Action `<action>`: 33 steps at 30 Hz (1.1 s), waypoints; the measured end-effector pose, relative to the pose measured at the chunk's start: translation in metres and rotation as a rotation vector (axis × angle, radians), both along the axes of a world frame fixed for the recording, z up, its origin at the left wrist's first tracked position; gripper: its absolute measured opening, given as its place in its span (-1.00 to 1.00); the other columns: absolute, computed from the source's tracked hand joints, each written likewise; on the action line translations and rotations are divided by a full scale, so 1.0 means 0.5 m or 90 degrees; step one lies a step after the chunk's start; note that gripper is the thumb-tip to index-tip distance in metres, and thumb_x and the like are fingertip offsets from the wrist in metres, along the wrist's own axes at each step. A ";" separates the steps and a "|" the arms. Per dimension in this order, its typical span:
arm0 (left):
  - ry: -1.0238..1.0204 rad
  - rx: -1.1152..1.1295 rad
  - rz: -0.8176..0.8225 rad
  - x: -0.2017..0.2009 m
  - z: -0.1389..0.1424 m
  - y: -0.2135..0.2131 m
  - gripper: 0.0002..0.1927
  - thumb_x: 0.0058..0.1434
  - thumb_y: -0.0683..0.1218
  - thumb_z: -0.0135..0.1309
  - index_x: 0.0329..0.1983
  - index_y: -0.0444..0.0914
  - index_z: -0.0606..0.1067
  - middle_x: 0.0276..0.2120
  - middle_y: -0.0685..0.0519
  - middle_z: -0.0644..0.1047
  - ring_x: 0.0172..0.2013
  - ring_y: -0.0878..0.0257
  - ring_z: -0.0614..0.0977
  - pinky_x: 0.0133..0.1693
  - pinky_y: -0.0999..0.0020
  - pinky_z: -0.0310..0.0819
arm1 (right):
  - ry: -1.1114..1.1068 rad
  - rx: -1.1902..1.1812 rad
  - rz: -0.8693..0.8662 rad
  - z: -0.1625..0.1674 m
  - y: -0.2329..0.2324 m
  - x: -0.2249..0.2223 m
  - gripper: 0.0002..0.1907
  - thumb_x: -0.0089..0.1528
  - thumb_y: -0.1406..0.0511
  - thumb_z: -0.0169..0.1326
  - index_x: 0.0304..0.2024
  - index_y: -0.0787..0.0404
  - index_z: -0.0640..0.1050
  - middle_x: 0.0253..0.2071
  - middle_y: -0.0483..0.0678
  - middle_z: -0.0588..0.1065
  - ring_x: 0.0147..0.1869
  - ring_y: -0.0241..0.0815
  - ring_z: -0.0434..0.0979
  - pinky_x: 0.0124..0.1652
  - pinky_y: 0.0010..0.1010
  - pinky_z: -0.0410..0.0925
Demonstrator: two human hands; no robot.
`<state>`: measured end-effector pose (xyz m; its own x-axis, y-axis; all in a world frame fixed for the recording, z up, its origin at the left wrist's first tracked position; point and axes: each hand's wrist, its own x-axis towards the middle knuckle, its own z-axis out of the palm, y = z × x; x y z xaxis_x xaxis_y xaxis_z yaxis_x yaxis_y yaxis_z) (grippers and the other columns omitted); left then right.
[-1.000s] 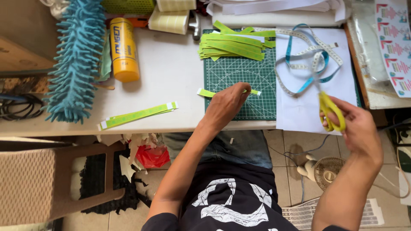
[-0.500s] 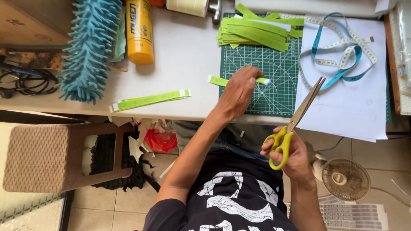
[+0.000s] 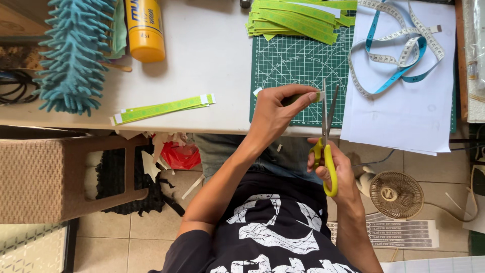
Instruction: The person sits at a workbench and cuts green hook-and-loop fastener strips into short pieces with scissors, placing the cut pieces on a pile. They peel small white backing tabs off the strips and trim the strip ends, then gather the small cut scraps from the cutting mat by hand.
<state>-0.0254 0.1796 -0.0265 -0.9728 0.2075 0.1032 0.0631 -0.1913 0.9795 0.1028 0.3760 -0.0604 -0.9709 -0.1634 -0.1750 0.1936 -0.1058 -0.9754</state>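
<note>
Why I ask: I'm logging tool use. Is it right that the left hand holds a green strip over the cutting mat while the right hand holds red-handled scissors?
Not quite: the scissors have yellow-green handles, not red, as the head view shows. The rest stands: the left hand holds a green strip over the cutting mat, and the right hand holds the scissors.

Left hand (image 3: 275,114): forearm extended forward, fingers (image 3: 303,93) pinched closed. Right hand (image 3: 338,169): positioned behind and right of those fingers, closed in a grip, wrist bent.
</note>
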 end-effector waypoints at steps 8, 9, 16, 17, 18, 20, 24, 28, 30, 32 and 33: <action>-0.049 0.087 0.012 0.024 0.022 0.002 -0.79 0.32 -0.13 0.22 -0.03 -0.32 0.65 -0.22 0.01 0.70 -0.20 0.40 0.69 -0.14 0.53 0.62 | -0.005 -0.014 0.010 -0.002 0.002 -0.003 -0.05 0.06 -0.10 0.36 0.28 0.36 0.39 -0.22 -0.07 0.45 -0.15 -0.28 0.46 -0.13 -0.47 0.37; -0.043 0.074 0.013 0.025 0.025 0.003 -0.78 0.31 -0.14 0.22 -0.03 -0.32 0.64 -0.22 0.01 0.70 -0.20 0.40 0.70 -0.14 0.53 0.63 | -0.006 -0.013 0.013 -0.002 0.001 -0.003 -0.05 0.06 -0.11 0.36 0.28 0.36 0.39 -0.23 -0.08 0.45 -0.15 -0.28 0.46 -0.14 -0.48 0.37; 0.023 -0.021 0.056 0.042 0.038 0.013 -0.81 0.29 -0.15 0.23 -0.07 -0.29 0.66 -0.27 0.05 0.71 -0.27 0.43 0.72 -0.21 0.57 0.64 | -0.006 0.004 0.011 0.008 0.000 -0.005 -0.07 0.05 -0.09 0.37 0.26 0.34 0.41 -0.24 -0.09 0.44 -0.17 -0.30 0.44 -0.16 -0.51 0.35; 0.032 -0.033 0.064 0.044 0.040 0.014 -0.82 0.29 -0.15 0.24 -0.08 -0.29 0.66 -0.28 0.06 0.71 -0.28 0.44 0.72 -0.23 0.57 0.64 | -0.007 0.014 0.008 0.011 -0.001 -0.004 -0.08 0.05 -0.09 0.37 0.26 0.34 0.41 -0.24 -0.10 0.44 -0.18 -0.30 0.44 -0.16 -0.52 0.35; 0.027 -0.031 0.064 0.047 0.042 0.015 -0.82 0.29 -0.15 0.23 -0.08 -0.29 0.66 -0.29 0.06 0.71 -0.29 0.45 0.71 -0.24 0.57 0.63 | -0.004 0.020 0.009 0.013 -0.001 -0.005 -0.09 0.06 -0.09 0.37 0.26 0.34 0.42 -0.25 -0.10 0.44 -0.18 -0.31 0.45 -0.16 -0.53 0.35; 0.017 -0.029 0.065 0.049 0.045 0.017 -0.83 0.29 -0.15 0.23 -0.08 -0.29 0.66 -0.32 0.07 0.71 -0.32 0.47 0.69 -0.27 0.58 0.60 | 0.004 0.032 0.010 0.015 -0.003 -0.007 -0.10 0.07 -0.08 0.36 0.26 0.34 0.42 -0.25 -0.11 0.45 -0.19 -0.32 0.45 -0.16 -0.54 0.36; 0.008 -0.043 0.069 0.053 0.048 0.017 -0.82 0.28 -0.15 0.24 -0.08 -0.30 0.66 -0.37 0.08 0.70 -0.38 0.50 0.65 -0.34 0.59 0.56 | 0.004 0.028 0.008 0.016 -0.005 -0.009 -0.11 0.07 -0.06 0.36 0.26 0.34 0.42 -0.26 -0.11 0.46 -0.19 -0.33 0.46 -0.17 -0.56 0.37; 0.013 -0.053 0.076 0.054 0.048 0.018 -0.83 0.28 -0.16 0.24 -0.09 -0.30 0.67 -0.38 0.09 0.69 -0.39 0.50 0.63 -0.35 0.60 0.54 | 0.008 0.037 0.006 0.014 -0.004 -0.009 -0.12 0.07 -0.06 0.36 0.25 0.34 0.42 -0.25 -0.11 0.46 -0.19 -0.35 0.46 -0.19 -0.57 0.36; 0.018 -0.059 0.079 0.055 0.047 0.019 -0.83 0.28 -0.16 0.24 -0.09 -0.29 0.67 -0.38 0.09 0.69 -0.39 0.51 0.63 -0.36 0.60 0.54 | 0.008 0.036 0.004 0.012 -0.003 -0.009 -0.12 0.07 -0.06 0.36 0.25 0.34 0.42 -0.26 -0.11 0.46 -0.20 -0.36 0.46 -0.20 -0.58 0.35; 0.029 -0.058 0.084 0.054 0.046 0.020 -0.84 0.28 -0.16 0.24 -0.10 -0.29 0.66 -0.37 0.09 0.70 -0.39 0.51 0.64 -0.35 0.60 0.55 | 0.008 0.037 0.001 0.010 -0.002 -0.008 -0.12 0.07 -0.06 0.36 0.25 0.34 0.42 -0.27 -0.12 0.46 -0.22 -0.37 0.46 -0.21 -0.59 0.34; 0.029 -0.055 0.082 0.054 0.045 0.021 -0.84 0.28 -0.16 0.24 -0.09 -0.29 0.66 -0.36 0.09 0.70 -0.39 0.51 0.64 -0.35 0.60 0.55 | 0.009 0.035 0.000 0.009 -0.002 -0.008 -0.12 0.07 -0.06 0.35 0.25 0.33 0.42 -0.27 -0.12 0.46 -0.23 -0.37 0.46 -0.22 -0.59 0.34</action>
